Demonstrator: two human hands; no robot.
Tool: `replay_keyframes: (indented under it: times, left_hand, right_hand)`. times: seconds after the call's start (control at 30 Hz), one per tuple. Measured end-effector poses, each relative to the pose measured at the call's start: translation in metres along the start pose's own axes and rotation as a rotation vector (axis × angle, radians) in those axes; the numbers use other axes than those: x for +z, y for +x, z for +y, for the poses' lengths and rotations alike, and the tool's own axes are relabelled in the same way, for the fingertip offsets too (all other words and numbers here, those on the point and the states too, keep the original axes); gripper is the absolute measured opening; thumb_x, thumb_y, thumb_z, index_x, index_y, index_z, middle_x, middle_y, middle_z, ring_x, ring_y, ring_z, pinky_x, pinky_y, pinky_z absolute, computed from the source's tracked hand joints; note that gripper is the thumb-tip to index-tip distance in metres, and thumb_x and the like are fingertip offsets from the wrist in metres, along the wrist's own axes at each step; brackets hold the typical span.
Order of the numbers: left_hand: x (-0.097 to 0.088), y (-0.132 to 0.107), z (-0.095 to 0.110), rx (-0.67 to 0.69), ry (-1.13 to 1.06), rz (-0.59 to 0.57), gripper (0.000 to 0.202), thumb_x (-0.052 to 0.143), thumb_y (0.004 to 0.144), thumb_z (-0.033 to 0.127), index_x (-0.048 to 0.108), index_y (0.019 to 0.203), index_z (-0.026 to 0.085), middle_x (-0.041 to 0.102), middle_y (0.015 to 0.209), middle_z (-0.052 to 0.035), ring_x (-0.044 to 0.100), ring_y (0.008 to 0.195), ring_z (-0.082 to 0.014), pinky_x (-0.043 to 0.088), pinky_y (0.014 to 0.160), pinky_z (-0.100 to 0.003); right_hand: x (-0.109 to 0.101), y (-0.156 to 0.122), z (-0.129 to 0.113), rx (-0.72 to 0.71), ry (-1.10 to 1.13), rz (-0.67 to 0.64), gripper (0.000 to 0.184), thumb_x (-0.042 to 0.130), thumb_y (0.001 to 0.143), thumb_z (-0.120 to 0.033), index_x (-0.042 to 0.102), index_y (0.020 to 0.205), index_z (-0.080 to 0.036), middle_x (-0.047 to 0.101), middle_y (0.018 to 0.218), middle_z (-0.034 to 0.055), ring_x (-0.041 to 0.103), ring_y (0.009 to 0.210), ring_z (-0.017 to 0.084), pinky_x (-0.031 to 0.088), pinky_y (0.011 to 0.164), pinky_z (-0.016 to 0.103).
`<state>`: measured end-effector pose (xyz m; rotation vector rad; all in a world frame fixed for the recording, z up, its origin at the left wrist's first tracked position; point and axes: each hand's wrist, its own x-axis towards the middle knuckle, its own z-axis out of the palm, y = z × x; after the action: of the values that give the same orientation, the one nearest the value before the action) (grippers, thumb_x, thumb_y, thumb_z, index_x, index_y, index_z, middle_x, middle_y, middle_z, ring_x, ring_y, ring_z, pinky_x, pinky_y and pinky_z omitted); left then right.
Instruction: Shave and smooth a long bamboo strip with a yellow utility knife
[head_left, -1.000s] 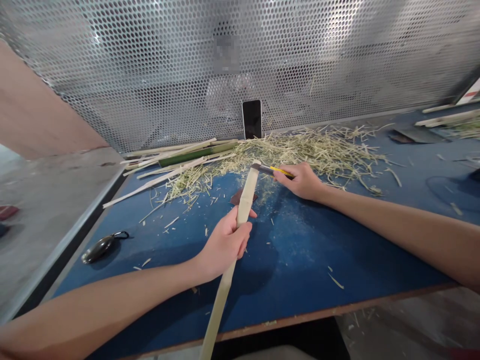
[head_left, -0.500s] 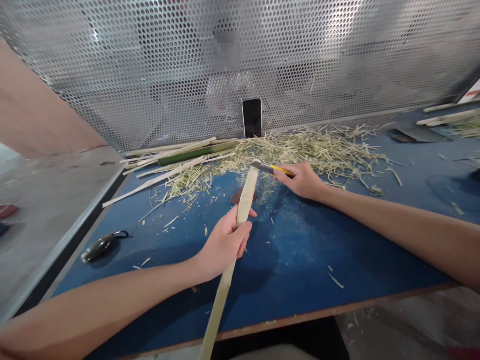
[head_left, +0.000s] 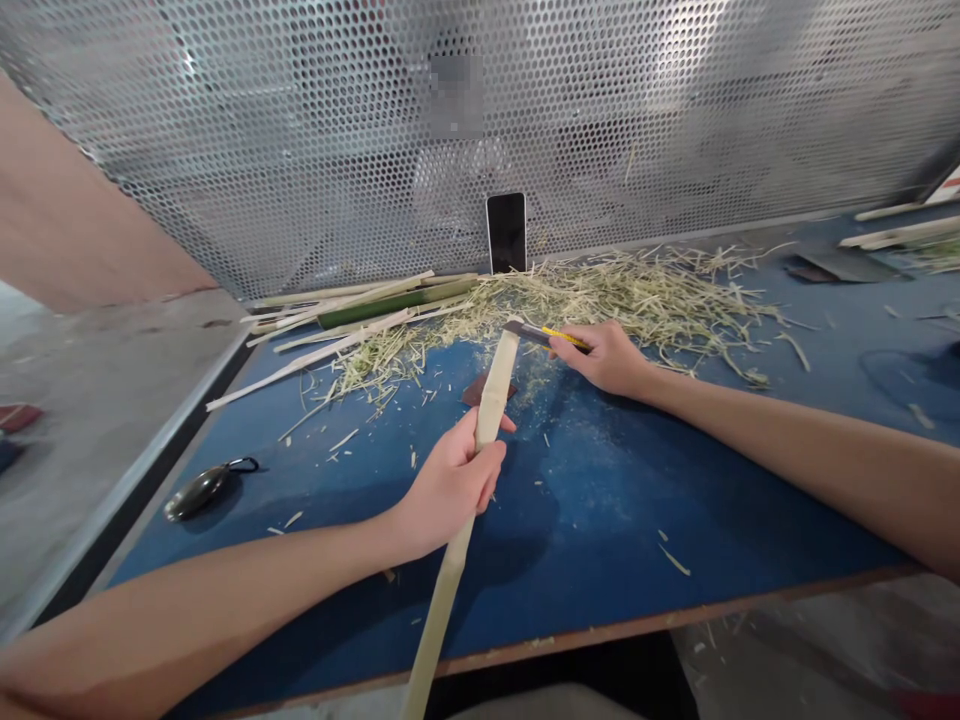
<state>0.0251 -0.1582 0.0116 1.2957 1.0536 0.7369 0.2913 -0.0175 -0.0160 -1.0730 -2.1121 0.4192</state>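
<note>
One bamboo strip (head_left: 491,400), one knife (head_left: 546,335).

- Strip (head_left: 491,400): a long, flat, pale bamboo slat, bare of green skin. It runs from below the near bench edge, near the middle, up and away, leaning slightly right. The left hand (head_left: 450,487) is wrapped around it about midway. Its far end is cut square and sits at the near edge of the shavings pile.
- Knife (head_left: 541,334): a small cutter with a dark blade and yellow handle, gripped in the right hand (head_left: 611,357). It lies nearly level, pointing left, its blade touching the strip's far end.
</note>
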Motion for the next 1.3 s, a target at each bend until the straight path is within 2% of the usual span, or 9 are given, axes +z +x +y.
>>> replay_keyframes:
  times: [0.17,0.3,0.43,0.63,0.83,1.0,1.07,1.23,1.3]
  left_hand:
    - [0.0000,-0.0013,0.0021,-0.009,-0.001,0.003,0.020,0.054,0.101,0.033,0.053,0.118,0.022,0.046,0.047,0.0126,0.035,0.041,-0.0094,0.038,0.049,-0.023]
    - [-0.0004,-0.0021,0.0026,-0.005,-0.005,-0.006,0.020,0.054,0.101,0.032,0.054,0.118,0.022,0.046,0.047,0.0123,0.035,0.041,-0.0091,0.038,0.049,-0.022]
    - [0.0004,-0.0007,0.0004,-0.027,-0.080,0.010,0.019,0.054,0.102,0.032,0.052,0.118,0.023,0.041,0.047,0.0138,0.033,0.039,-0.0085,0.034,0.045,-0.021]
    - [0.0015,-0.0004,0.0005,-0.047,-0.105,0.031,0.020,0.058,0.101,0.033,0.052,0.117,0.023,0.040,0.049,0.0141,0.032,0.039,-0.0077,0.031,0.042,-0.020]
    - [0.0018,-0.0009,0.0013,-0.052,-0.128,0.041,0.020,0.058,0.100,0.033,0.051,0.117,0.024,0.038,0.049,0.0147,0.029,0.038,-0.0074,0.028,0.042,-0.020]
    - [0.0016,-0.0016,0.0028,-0.039,-0.097,0.032,0.019,0.057,0.101,0.033,0.052,0.116,0.023,0.040,0.047,0.0140,0.034,0.038,-0.0078,0.032,0.045,-0.021]
    - [0.0014,-0.0015,0.0026,-0.032,-0.094,0.029,0.019,0.057,0.101,0.033,0.052,0.116,0.022,0.040,0.047,0.0139,0.034,0.039,-0.0079,0.033,0.046,-0.021]
    - [0.0012,-0.0014,0.0014,-0.035,-0.094,0.027,0.020,0.056,0.101,0.033,0.052,0.118,0.023,0.041,0.047,0.0138,0.033,0.040,-0.0080,0.032,0.046,-0.021]
    - [0.0011,-0.0017,0.0013,-0.038,-0.093,0.031,0.020,0.057,0.101,0.033,0.052,0.117,0.023,0.041,0.047,0.0139,0.033,0.040,-0.0079,0.032,0.046,-0.021]
  right_hand:
    - [-0.0003,-0.0001,0.0006,-0.006,-0.004,0.000,0.055,0.048,0.108,-0.063,0.068,0.077,-0.021,0.048,0.054,-0.0023,0.038,0.051,0.013,0.029,0.056,0.034]
    - [0.0007,-0.0014,0.0018,-0.054,-0.033,-0.003,0.050,0.049,0.108,-0.056,0.061,0.074,-0.022,0.050,0.057,-0.0015,0.040,0.052,0.013,0.029,0.057,0.034]
    - [0.0024,-0.0016,0.0022,-0.096,-0.090,0.005,0.046,0.051,0.107,-0.051,0.055,0.072,-0.022,0.047,0.057,-0.0026,0.040,0.052,0.012,0.029,0.058,0.033]
    - [0.0027,-0.0004,0.0001,-0.128,-0.060,-0.031,0.048,0.051,0.107,-0.055,0.054,0.072,-0.023,0.047,0.057,-0.0028,0.039,0.053,0.013,0.029,0.057,0.033]
    - [0.0024,0.0006,0.0021,0.005,-0.073,0.023,0.051,0.048,0.109,-0.057,0.056,0.073,-0.022,0.046,0.056,-0.0023,0.038,0.052,0.013,0.029,0.057,0.034]
    - [0.0032,-0.0023,0.0018,-0.171,-0.069,-0.050,0.046,0.052,0.106,-0.052,0.053,0.070,-0.023,0.047,0.058,-0.0025,0.041,0.054,0.013,0.030,0.057,0.032]
    - [0.0035,-0.0022,0.0015,-0.179,-0.067,-0.059,0.045,0.052,0.106,-0.051,0.054,0.070,-0.023,0.049,0.058,-0.0024,0.041,0.054,0.013,0.030,0.057,0.032]
    - [0.0019,0.0005,0.0011,-0.007,-0.062,0.105,0.049,0.049,0.108,-0.054,0.057,0.072,-0.022,0.051,0.058,-0.0006,0.041,0.055,0.014,0.030,0.057,0.033]
    - [0.0016,-0.0001,0.0009,-0.027,-0.049,0.111,0.048,0.049,0.108,-0.053,0.058,0.072,-0.022,0.051,0.058,-0.0009,0.041,0.055,0.014,0.031,0.058,0.033]
